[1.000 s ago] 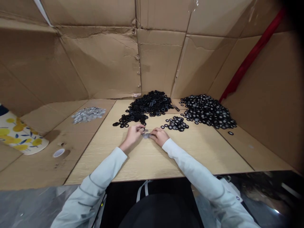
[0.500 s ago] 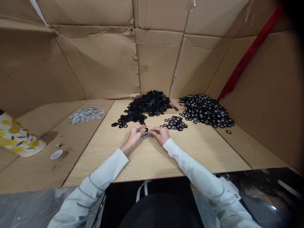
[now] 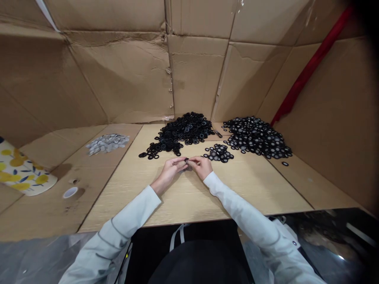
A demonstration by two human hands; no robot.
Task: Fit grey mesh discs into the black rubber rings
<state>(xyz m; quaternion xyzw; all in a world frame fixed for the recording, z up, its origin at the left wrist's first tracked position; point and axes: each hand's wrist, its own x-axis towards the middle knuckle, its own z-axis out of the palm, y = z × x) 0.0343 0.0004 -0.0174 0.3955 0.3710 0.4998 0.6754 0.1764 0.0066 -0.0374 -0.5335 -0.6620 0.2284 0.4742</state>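
Observation:
My left hand (image 3: 171,170) and my right hand (image 3: 201,167) meet fingertip to fingertip just above the tabletop. Between them is a small black ring (image 3: 186,160), pinched by the left fingers. The right thumb and fingers press together at the ring's other side; whether they hold a disc is hidden. Behind the hands rises a heap of black rings (image 3: 189,128). Close to the right hand lies a small pile of black rings with pale centres (image 3: 219,153). Grey-white discs (image 3: 108,144) are heaped at the left.
A larger pile of pale-centred rings (image 3: 257,138) fills the back right, with one loose ring (image 3: 285,163) beside it. At left stand a flower-patterned cylinder (image 3: 26,169) and a white tape-like roll (image 3: 70,192). Cardboard walls (image 3: 195,75) enclose the table.
The fingertips of both hands have come together, closing the small gap between them. The black ring has shifted slightly right to meet the right fingers.

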